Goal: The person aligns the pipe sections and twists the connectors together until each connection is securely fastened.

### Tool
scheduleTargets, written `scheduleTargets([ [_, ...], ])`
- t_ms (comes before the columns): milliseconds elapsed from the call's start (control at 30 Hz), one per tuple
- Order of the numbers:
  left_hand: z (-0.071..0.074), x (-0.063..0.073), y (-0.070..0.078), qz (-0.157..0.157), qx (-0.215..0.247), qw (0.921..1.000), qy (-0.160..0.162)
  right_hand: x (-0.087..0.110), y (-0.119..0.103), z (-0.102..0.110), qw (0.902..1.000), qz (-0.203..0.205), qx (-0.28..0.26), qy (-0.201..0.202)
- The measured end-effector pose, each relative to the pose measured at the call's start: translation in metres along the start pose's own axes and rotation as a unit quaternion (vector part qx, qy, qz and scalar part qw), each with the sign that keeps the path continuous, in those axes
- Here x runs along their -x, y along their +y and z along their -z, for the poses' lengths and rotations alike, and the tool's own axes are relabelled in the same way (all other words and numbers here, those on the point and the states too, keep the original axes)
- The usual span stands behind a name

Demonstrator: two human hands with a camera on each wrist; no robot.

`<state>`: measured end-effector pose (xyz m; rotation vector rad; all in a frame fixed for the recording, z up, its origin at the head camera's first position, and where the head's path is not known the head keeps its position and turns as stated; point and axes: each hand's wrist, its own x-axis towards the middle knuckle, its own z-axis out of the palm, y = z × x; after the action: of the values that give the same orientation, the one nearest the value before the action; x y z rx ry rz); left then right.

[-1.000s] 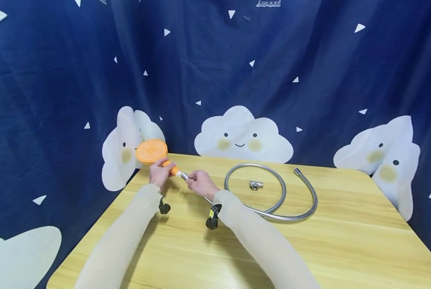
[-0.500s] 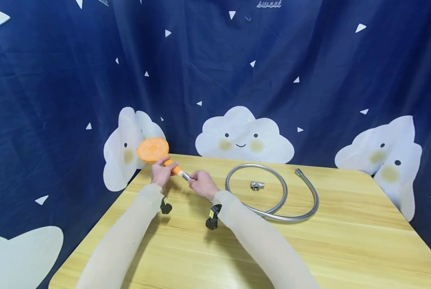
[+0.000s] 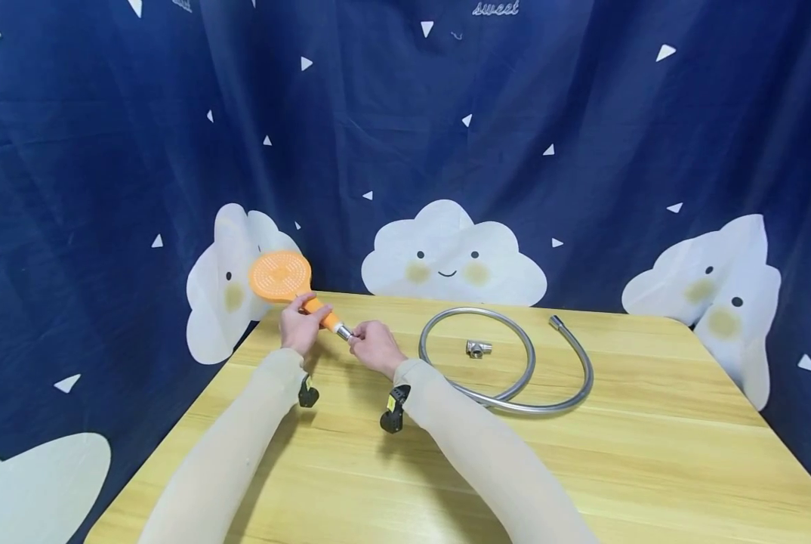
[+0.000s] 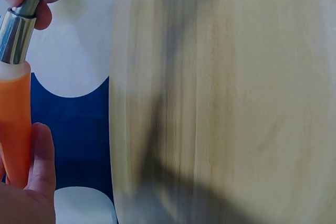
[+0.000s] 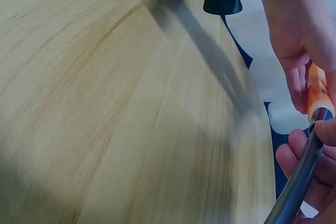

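An orange shower head (image 3: 280, 276) with a perforated round face is held up over the table's far left corner. My left hand (image 3: 300, 328) grips its handle (image 4: 14, 124). At the handle's white-collared end sits the chrome connector (image 4: 17, 38) of a shower hose (image 5: 300, 182). My right hand (image 3: 377, 347) pinches the hose just behind that connector, thumb and fingertips around it. In the right wrist view the hose runs down past the right palm. Connector and handle end meet in line in the left wrist view.
The rest of the hose lies looped on the wooden table (image 3: 623, 468), its other end fitting (image 3: 556, 323) toward the back right. A small chrome tee valve (image 3: 477, 348) lies inside the loop. A dark blue curtain (image 3: 405, 136) with cloud prints hangs behind the table.
The shower head has risen and tilted slightly, with both hands still on handle and hose. The chrome connector sits closer to the handle, showing less white thread. The head view has shifted a little.
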<state>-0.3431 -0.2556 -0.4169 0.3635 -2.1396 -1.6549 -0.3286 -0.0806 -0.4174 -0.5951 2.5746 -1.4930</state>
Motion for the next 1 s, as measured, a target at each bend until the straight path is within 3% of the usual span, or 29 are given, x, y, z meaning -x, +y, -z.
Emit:
scheduleTargets([
  [400, 0.000, 0.007, 0.000, -0.026, -0.002, 0.9995, 0.019, 0.001, 0.000, -0.003, 0.9999, 0.005, -0.002, 0.013],
  [1000, -0.006, 0.011, 0.006, -0.037, -0.055, 0.9953, 0.070, 0.003, -0.001, -0.004, 0.9941, 0.013, 0.096, 0.048],
])
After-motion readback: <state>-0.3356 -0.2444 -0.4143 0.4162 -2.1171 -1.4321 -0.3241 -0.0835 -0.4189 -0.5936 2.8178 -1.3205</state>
